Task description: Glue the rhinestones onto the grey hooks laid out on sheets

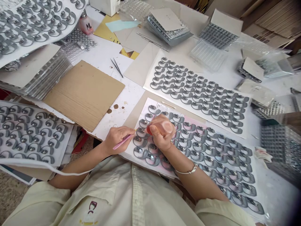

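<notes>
The left hand [116,140] is closed on one thin pink stick [123,142], held between the fingers like a pen, with its pale yellow tip just beside the right hand. The right hand [162,133] is curled shut around one small red lump [148,129], though its exact kind cannot be told. The two hands are just apart, above the left end of a white sheet with pink shading [130,153]. This sheet carries rows of grey curved pieces [140,152], each set with a shiny stone, too many to count exactly. One thin metal bracelet [188,169] circles the right wrist.

Beyond the hands, the white counter [130,97] holds three more sheets of the same grey pieces: one [197,94] directly beyond the first, one [30,135] to the left, and one [35,25] at the far left corner. One flat piece of brown cardboard [84,94] lies left of centre, with one pair of tweezers [117,67] beyond it. One small bottle marked "M" [86,25] stands at the far edge. Clear plastic trays [208,55] and stacked trays of small shiny pieces [218,36] crowd the far right.
</notes>
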### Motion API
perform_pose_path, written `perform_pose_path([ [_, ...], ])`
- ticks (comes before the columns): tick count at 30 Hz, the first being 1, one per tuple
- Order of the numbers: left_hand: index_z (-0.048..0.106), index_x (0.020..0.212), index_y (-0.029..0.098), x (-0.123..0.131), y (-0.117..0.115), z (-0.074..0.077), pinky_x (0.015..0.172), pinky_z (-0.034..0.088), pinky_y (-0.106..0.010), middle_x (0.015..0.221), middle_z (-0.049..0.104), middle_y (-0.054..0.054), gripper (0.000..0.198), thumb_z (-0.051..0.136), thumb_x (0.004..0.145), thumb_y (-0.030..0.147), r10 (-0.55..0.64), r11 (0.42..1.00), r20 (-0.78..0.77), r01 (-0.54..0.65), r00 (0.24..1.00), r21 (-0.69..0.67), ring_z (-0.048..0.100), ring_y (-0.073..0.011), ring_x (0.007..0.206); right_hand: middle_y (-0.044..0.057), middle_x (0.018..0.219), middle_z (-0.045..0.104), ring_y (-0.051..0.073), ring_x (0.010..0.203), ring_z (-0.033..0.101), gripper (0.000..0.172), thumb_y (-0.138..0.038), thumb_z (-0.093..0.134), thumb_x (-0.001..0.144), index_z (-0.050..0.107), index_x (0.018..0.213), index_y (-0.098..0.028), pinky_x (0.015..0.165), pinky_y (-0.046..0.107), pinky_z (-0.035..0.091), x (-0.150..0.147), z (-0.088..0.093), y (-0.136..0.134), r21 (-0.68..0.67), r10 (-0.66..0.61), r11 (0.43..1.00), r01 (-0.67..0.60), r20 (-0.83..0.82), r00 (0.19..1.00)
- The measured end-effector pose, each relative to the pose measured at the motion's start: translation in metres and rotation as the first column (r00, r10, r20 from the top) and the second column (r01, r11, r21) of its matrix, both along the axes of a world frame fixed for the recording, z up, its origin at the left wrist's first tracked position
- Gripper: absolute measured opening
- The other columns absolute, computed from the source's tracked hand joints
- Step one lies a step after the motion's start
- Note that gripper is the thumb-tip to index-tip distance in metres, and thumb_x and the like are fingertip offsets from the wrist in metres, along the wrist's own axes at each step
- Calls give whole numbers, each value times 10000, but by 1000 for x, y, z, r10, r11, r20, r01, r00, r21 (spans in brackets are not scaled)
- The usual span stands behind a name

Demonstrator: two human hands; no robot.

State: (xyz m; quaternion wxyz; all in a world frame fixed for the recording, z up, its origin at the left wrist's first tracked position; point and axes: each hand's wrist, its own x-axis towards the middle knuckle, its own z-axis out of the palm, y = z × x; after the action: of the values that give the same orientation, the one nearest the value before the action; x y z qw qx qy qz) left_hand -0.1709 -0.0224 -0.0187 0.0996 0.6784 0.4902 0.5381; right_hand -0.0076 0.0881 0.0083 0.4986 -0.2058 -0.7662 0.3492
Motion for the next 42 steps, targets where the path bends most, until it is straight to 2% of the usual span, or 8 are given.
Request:
perform_pose_path([
  [19, 633, 964, 160, -1, -1, 2, 708, 602, -222, 883, 764, -77, 106, 618, 867, 120, 15, 1000, -3, -15, 1000, -5, 740, -156, 787, 16, 617, 624, 183, 594, 560, 204, -286, 590, 891, 624, 699, -228, 626, 391, 479, 1, -8, 2, 11, -9, 1000, 9, -5, 1000],
  [23, 637, 959, 157, -1, 1, 1, 701, 606, -224, 870, 763, -79, 106, 629, 861, 118, 16, 1000, 8, -16, 1000, 10, 740, -158, 781, 15, 620, 599, 173, 599, 562, 243, -347, 613, 882, 610, 677, -216, 600, 360, 473, -2, -5, 1, -88, -66, 994, 58, -90, 994],
  [25, 644, 946, 151, -1, 0, 1, 709, 611, -229, 857, 762, -81, 101, 637, 854, 110, 20, 999, 36, -21, 999, 30, 741, -161, 784, -3, 594, 557, 149, 539, 541, 283, -406, 605, 883, 582, 680, -209, 541, 328, 457, -5, -4, 4, -235, -149, 966, 111, -151, 977],
  [28, 654, 927, 136, 0, -6, 4, 722, 616, -236, 853, 761, -96, 91, 655, 841, 105, 34, 999, 67, -37, 997, 37, 741, -169, 782, -30, 599, 511, 99, 418, 460, 343, -479, 581, 878, 505, 678, -211, 404, 278, 374, -5, -3, 16, -472, -267, 869, 148, -196, 944],
  [32, 650, 936, 149, 4, -21, 9, 722, 623, -237, 839, 761, -79, 101, 649, 844, 106, 28, 999, 43, -29, 999, 15, 742, -165, 773, -38, 577, 451, 74, 346, 348, 442, -603, 517, 861, 419, 655, -225, 302, 260, 232, 0, -7, 42, -662, -215, 749, 15, -221, 951],
  [35, 642, 949, 157, 6, -31, 10, 731, 627, -233, 849, 762, -75, 98, 628, 860, 118, 22, 1000, -7, -22, 1000, 19, 744, -162, 780, -41, 556, 434, 75, 345, 334, 486, -660, 539, 812, 382, 648, -231, 284, 256, 183, 3, -8, 54, -719, -188, 694, -38, -232, 954],
  [37, 637, 954, 160, 7, -35, 10, 743, 628, -231, 852, 763, -71, 103, 620, 865, 112, 20, 1000, -56, -19, 998, 24, 745, -159, 783, -57, 557, 426, 70, 348, 342, 479, -637, 578, 802, 352, 671, -236, 286, 237, 193, 2, -5, 54, -714, -199, 700, -26, -230, 953],
  [42, 624, 968, 147, 9, -37, 10, 738, 634, -232, 832, 759, -66, 129, 601, 860, 79, -20, 997, -158, 32, 987, 72, 747, -162, 797, -91, 479, 365, 79, 380, 384, 433, -533, 659, 815, 367, 691, -239, 334, 207, 322, -2, 13, 32, -619, -149, 785, 2, -186, 971],
])
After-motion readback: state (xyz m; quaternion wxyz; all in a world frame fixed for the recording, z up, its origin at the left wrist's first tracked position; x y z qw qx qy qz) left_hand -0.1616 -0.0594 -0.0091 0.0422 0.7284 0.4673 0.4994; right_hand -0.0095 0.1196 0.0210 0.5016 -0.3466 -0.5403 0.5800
